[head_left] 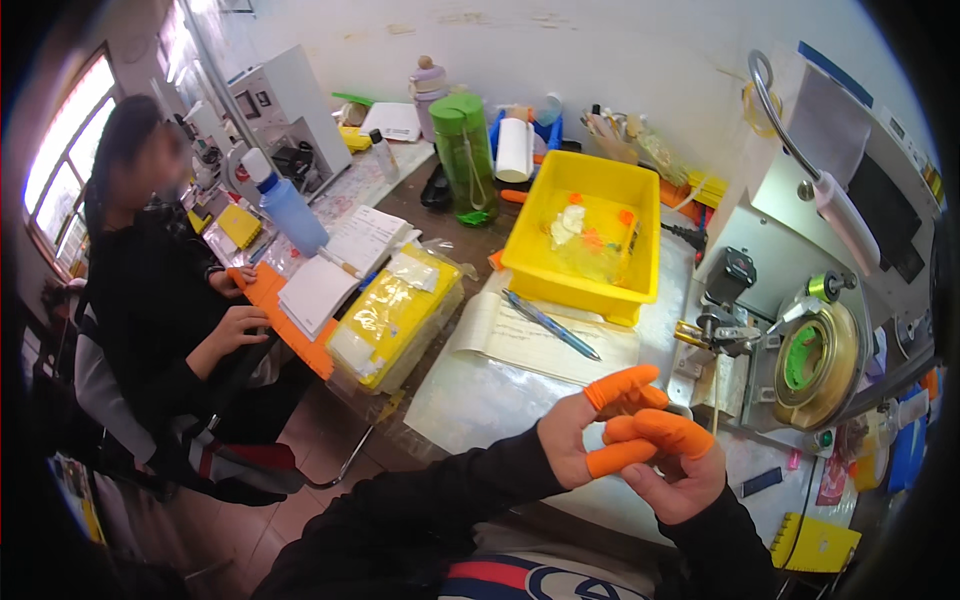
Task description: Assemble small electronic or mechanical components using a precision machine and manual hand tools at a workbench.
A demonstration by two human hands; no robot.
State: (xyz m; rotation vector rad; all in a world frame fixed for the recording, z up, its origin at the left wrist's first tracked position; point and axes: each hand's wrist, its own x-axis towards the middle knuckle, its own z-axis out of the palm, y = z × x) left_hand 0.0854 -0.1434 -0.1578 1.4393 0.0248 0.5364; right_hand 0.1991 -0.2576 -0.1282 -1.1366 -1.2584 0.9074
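Note:
My left hand (574, 436) and my right hand (690, 478) meet above the near edge of the bench. Orange finger cots (672, 430) cover several of my fingertips, while my right thumb is bare. The fingers of both hands curl in and touch one another. Whatever they hold, if anything, is hidden or too small to make out. Just beyond them an open notebook (610, 345) lies with a blue pen (552, 326) across it. To the right of my hands stands a small bench machine (722, 335) with a round spool (822, 365).
Behind the notebook sits a yellow bin (640, 270) holding small orange and white pieces. A taped yellow box (390, 320), a green bottle (463, 150) and a blue bottle (290, 210) stand to the left. Another person (150, 270) sits at far left. A lamp (845, 215) hangs at right.

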